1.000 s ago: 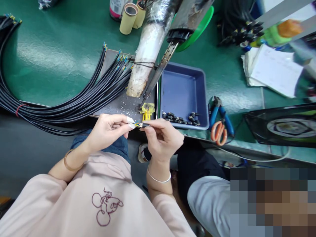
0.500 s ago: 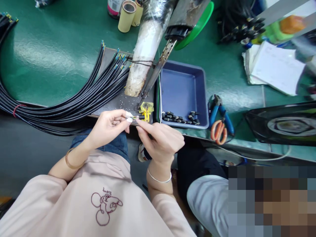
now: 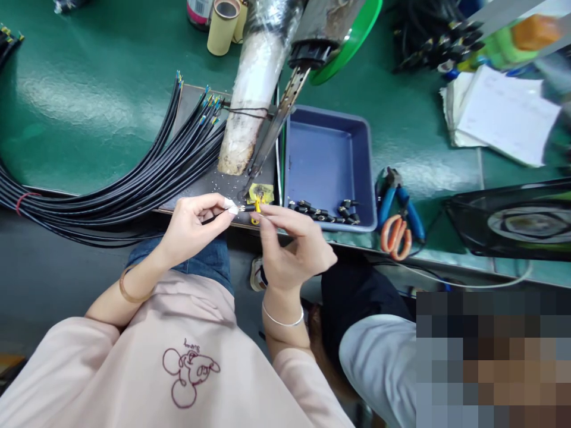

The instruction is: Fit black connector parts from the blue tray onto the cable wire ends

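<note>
My left hand (image 3: 200, 220), with white covers on its fingertips, is closed in a pinch on the end of a thin black cable (image 3: 213, 217). Bare metal shows just past those fingertips, against a small black connector (image 3: 248, 208). The connector sits at a yellow clip (image 3: 257, 206) near the bench's front edge. My right hand (image 3: 294, 241) has thumb and forefinger drawn together at the clip's right side and appears to grip it. A soldering iron (image 3: 272, 137) slants down with its tip just above the clip, by a yellow pad (image 3: 263, 191).
A bundle of black cables (image 3: 134, 193) lies left on a dark board (image 3: 191, 113). A blue tray (image 3: 368, 160) holds several black connectors (image 3: 321, 213). A wrapped white tube (image 3: 245, 107), blue-handled cutters (image 3: 408, 208) and orange-handled scissors (image 3: 392, 238) are nearby. Another person's sleeve (image 3: 379, 356) is close on the right.
My right hand has shifted right, from the cable end to the yellow clip. The clip looks narrower and turned. My left hand keeps its pinch. The view has shifted slightly.
</note>
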`<state>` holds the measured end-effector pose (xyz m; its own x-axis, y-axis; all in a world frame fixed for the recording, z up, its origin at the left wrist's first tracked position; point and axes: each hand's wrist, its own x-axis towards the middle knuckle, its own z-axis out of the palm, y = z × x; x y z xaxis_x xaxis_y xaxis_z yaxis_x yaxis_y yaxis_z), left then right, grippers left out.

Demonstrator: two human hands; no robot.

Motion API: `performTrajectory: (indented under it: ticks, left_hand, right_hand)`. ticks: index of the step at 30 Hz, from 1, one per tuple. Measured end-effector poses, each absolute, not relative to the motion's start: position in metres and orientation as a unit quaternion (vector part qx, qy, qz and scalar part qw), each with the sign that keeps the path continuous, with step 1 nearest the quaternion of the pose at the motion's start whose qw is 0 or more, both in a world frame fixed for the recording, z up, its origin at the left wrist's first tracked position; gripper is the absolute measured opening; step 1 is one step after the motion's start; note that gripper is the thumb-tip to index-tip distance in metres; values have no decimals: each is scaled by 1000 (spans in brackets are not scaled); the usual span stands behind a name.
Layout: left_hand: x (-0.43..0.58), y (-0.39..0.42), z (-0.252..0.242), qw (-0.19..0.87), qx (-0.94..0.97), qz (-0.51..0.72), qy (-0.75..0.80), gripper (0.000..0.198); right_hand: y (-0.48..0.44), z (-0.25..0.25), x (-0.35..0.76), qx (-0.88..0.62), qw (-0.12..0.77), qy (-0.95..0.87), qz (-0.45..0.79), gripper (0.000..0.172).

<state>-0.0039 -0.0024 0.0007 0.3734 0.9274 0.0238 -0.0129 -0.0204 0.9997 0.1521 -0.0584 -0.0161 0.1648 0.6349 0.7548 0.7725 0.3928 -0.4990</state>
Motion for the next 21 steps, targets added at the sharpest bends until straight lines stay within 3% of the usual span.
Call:
performTrajectory:
  ticks: [5, 21]
  left_hand:
    - [0, 4, -1, 559, 597, 416, 397, 13]
    - [4, 11, 8, 531, 614, 436, 388, 12]
  right_hand:
    - [-47, -16, 147, -538, 495, -676, -90, 12]
    - [-37, -9, 143, -539, 515, -662, -74, 14]
